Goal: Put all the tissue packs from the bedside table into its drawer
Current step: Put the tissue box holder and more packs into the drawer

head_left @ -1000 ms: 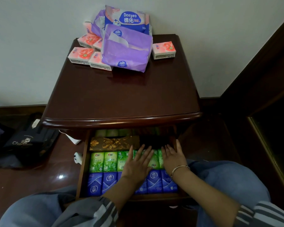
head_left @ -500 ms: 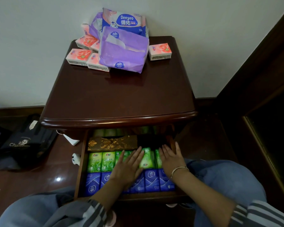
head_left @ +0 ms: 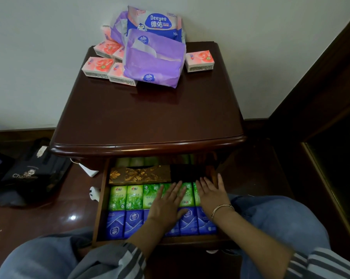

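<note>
1. The left hand [head_left: 166, 206] lies flat, fingers straight and slightly spread. It presses on the small green plastic-wrapped tissue packs [head_left: 118, 197] and the small blue plastic-wrapped tissue packs [head_left: 114, 222].
2. Just beside it, the right hand [head_left: 210, 194], a thin metal bracelet [head_left: 222, 208] at its wrist, rests equally flat on the green row's right end.
3. Both rows lie under the hands in the open dark wooden drawer [head_left: 101, 208]. A brown gold-patterned tissue box [head_left: 139, 175] sits just beyond the left fingertips.
4. Well beyond both hands, on the glossy dark wooden bedside table [head_left: 150, 117], lie pink rectangular tissue packs [head_left: 97, 66], a purple soft tissue pack [head_left: 153, 63] and a blue-and-white tissue bag [head_left: 156, 22].
</note>
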Motion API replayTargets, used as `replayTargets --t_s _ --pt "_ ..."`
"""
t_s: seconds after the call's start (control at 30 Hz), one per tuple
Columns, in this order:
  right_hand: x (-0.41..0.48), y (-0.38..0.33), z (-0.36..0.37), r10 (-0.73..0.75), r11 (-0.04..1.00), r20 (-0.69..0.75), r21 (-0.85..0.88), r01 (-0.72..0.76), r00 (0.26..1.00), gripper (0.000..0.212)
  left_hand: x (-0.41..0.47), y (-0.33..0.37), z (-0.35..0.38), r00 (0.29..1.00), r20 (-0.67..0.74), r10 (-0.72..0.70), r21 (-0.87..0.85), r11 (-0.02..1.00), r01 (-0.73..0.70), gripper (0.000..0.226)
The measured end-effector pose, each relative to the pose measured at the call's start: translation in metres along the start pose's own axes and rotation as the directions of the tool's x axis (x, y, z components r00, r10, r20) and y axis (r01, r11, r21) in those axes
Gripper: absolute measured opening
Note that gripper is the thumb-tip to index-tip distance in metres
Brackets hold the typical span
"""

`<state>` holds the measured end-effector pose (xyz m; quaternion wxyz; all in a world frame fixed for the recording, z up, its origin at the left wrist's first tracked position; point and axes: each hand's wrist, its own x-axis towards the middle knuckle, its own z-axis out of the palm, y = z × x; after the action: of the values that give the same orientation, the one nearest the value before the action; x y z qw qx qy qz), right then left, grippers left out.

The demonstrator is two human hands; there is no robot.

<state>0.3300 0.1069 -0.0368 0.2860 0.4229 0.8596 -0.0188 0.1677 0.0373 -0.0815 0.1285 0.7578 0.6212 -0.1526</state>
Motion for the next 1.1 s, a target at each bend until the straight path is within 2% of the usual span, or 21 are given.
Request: replayTargets --t_s 0.17,0.27,0.37,0.53,0.6,0.7,0.77,0.83,0.9,0.93,1.0,1.1 --pt "0.002 -0.005 0.003 0.016 0.995 0.035 0.100 -0.019 0.999 0.072 -0.003 0.002 -0.001 1.000 0.010 -0.001 -0.063 0.998 0.002 0.073" --pt "-0.001 -0.004 0.001 -0.002 0.992 0.045 0.129 -0.004 0.999 0.077 -0.005 0.005 -0.005 0.999 0.032 -0.016 -0.042 0.999 0.018 0.073" --pt "-0.009 -0.001 -0.006 -0.036 0.990 0.052 0.140 0.029 0.998 0.073 -0.009 0.008 -0.013 0.999 0.032 -0.024 -0.036 0.999 0.026 0.070" --pt "-0.035 0.006 -0.026 -0.112 0.916 0.046 0.392 0.085 0.993 0.061 -0.036 0.007 -0.029 0.995 -0.102 -0.017 -0.119 0.993 0.005 0.063" --pt "-0.054 0.012 -0.042 -0.168 0.880 -0.033 0.445 0.165 0.985 0.060 -0.053 -0.001 -0.038 0.989 -0.144 -0.030 -0.148 0.989 0.008 0.061" --pt "-0.083 0.024 -0.070 -0.260 0.813 -0.275 0.454 0.364 0.926 0.056 -0.080 -0.023 -0.068 0.965 -0.262 0.019 -0.180 0.981 -0.068 0.060" --pt "-0.097 0.037 -0.097 -0.271 0.763 -0.458 0.434 0.479 0.847 0.054 -0.099 -0.044 -0.097 0.898 -0.432 0.080 -0.141 0.978 -0.155 0.061" --pt "-0.099 0.059 -0.128 -0.191 0.780 -0.649 0.355 0.515 0.737 0.052 -0.114 -0.069 -0.129 0.791 -0.604 0.100 -0.078 0.980 -0.184 0.060" --pt "-0.084 0.085 -0.161 0.008 0.845 -0.777 0.342 0.411 0.630 0.051 -0.118 -0.100 -0.162 0.690 -0.722 0.056 -0.027 0.994 -0.109 0.060" --pt "-0.073 0.098 -0.178 0.127 0.858 -0.780 0.396 0.326 0.613 0.053 -0.118 -0.115 -0.179 0.654 -0.757 0.006 -0.031 0.999 -0.044 0.061" --pt "-0.043 0.118 -0.206 0.309 0.851 -0.698 0.506 0.140 0.646 0.059 -0.110 -0.140 -0.209 0.619 -0.777 -0.116 -0.067 0.993 0.102 0.066" --pt "0.005 0.123 -0.217 0.408 0.829 -0.502 0.553 -0.080 0.763 0.069 -0.084 -0.157 -0.242 0.658 -0.717 -0.230 -0.060 0.961 0.271 0.076"
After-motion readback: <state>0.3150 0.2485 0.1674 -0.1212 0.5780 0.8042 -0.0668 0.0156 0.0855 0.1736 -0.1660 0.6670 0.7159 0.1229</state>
